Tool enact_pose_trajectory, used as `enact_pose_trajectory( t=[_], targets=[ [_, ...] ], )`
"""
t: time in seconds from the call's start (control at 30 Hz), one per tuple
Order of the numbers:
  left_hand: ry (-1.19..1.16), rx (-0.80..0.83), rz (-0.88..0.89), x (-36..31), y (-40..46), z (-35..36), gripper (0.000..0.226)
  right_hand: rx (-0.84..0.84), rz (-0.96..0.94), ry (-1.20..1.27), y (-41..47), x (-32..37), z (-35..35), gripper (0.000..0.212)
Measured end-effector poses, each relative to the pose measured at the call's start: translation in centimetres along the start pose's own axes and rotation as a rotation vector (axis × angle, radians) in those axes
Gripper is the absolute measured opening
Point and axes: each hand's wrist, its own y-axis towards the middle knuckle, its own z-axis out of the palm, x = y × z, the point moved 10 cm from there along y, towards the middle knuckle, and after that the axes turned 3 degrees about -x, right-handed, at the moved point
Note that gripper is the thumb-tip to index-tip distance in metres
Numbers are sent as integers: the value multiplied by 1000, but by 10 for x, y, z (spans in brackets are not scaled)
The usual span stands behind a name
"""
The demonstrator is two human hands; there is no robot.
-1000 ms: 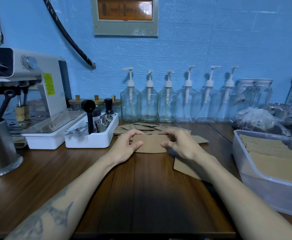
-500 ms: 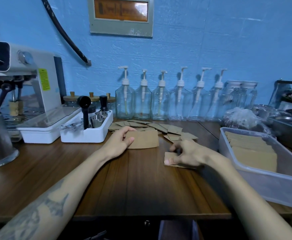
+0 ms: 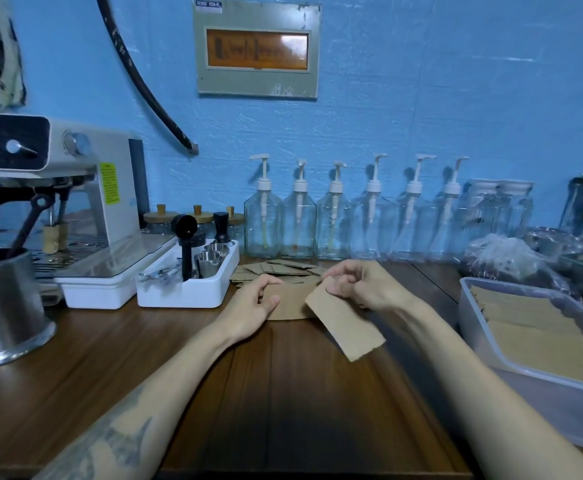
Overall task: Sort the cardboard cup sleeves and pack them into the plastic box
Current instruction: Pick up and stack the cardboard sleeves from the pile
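My right hand (image 3: 362, 285) pinches one flat brown cardboard sleeve (image 3: 345, 323) by its upper end; the sleeve hangs tilted above the wooden table. My left hand (image 3: 252, 306) rests on a small stack of sleeves (image 3: 291, 304) lying flat on the table, thumb and fingers gripping its left edge. Behind both hands lies a loose pile of sleeves (image 3: 279, 270). The clear plastic box (image 3: 484, 344) stands at the right with flat sleeves (image 3: 532, 337) lying inside.
A white tool tray (image 3: 186, 292) and an espresso machine (image 3: 58, 209) stand at the left, with a steel pitcher (image 3: 2, 306) in front. Glass pump bottles (image 3: 335, 216) line the blue wall. A plastic bag (image 3: 504, 258) and metal pans sit behind the box.
My right hand has lifted a sleeve off the table at the right and brought it up toward the stack. My left hand has stayed on the stack.
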Motion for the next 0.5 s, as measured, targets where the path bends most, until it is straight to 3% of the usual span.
enact_pose_trajectory(
  t=[0.1,0.17,0.33,0.43,0.5],
  targets=[
    [-36,-5,-29,7,3,-1,25,-160,35,165,2,-8,-12,28],
    [-42,-12,-46,11,7,0,25,-215,28,130,1,-14,-15,39],
    [-102,1,-72,12,7,4,25,-175,10,-113,5,-32,3,61],
    [-59,34,-20,4,4,8,17,-152,-34,-444,7,-33,17,67],
    [-47,50,24,-2,2,9,24,-182,-71,-610,5,-26,19,64]
  ],
)
